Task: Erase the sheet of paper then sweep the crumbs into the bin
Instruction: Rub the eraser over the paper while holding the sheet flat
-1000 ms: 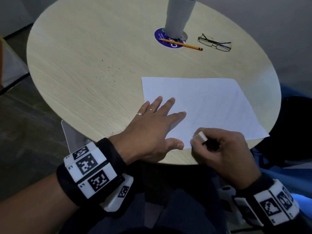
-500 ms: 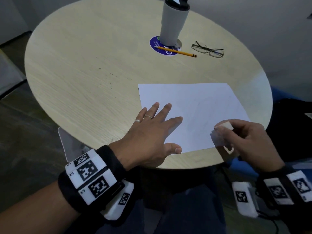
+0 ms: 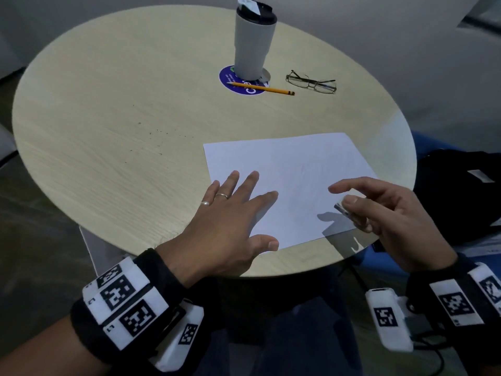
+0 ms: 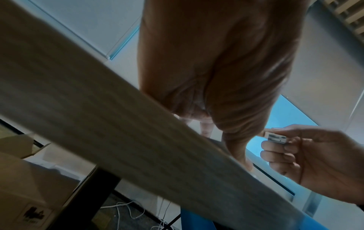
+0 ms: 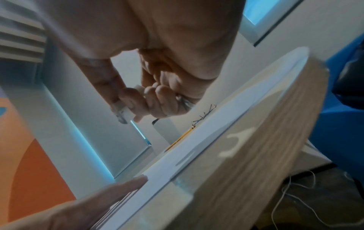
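A white sheet of paper (image 3: 292, 175) lies on the round wooden table (image 3: 135, 158) near its front right edge. My left hand (image 3: 233, 210) lies flat, fingers spread, on the sheet's near left corner. My right hand (image 3: 379, 207) hovers just above the sheet's near right part and pinches a small white eraser (image 3: 343, 208) between thumb and curled fingers, its index finger stretched out. The eraser (image 5: 126, 112) shows worn and grey at its tip in the right wrist view, and the eraser (image 4: 275, 137) also appears in the left wrist view. Dark crumbs (image 3: 160, 138) are scattered on the table left of the sheet.
A grey lidded tumbler (image 3: 253, 39) stands on a blue round sticker at the back. A yellow pencil (image 3: 263, 88) and a pair of glasses (image 3: 311, 82) lie beside it. A white bin's rim (image 3: 89, 240) shows under the table's near left edge. A black bag (image 3: 461, 191) sits at right.
My right hand has swung from the sheet's near edge out to the right and lifted over its right part, with the index finger now stretched out. The left hand stays flat on the paper.
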`<action>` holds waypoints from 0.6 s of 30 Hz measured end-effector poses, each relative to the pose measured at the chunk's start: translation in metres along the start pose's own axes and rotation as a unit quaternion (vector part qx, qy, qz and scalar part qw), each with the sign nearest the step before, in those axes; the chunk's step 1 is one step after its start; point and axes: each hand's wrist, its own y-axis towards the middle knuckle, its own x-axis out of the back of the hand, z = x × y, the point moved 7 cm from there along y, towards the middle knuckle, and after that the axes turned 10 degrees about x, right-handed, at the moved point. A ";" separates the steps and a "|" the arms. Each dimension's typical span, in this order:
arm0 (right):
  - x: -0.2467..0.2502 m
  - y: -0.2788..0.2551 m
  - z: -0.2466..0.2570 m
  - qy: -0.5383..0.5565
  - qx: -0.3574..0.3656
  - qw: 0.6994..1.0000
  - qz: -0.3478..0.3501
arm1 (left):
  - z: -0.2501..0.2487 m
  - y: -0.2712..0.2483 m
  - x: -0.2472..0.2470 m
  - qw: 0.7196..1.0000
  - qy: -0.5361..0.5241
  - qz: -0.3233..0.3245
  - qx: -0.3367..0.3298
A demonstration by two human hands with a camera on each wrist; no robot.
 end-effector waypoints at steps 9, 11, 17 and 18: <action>-0.008 -0.006 0.027 -0.065 0.085 0.994 0.026 | -0.001 -0.001 0.001 1.000 0.000 0.003 0.004; -0.008 -0.004 0.016 0.009 0.045 0.999 0.030 | -0.001 -0.001 0.001 1.000 0.001 0.002 0.003; -0.017 -0.004 -0.001 0.178 -0.051 0.982 0.030 | -0.001 -0.001 0.001 1.000 -0.004 0.005 0.004; -0.019 -0.004 -0.001 0.188 -0.058 0.980 0.024 | -0.001 -0.001 0.001 1.000 -0.006 0.004 0.004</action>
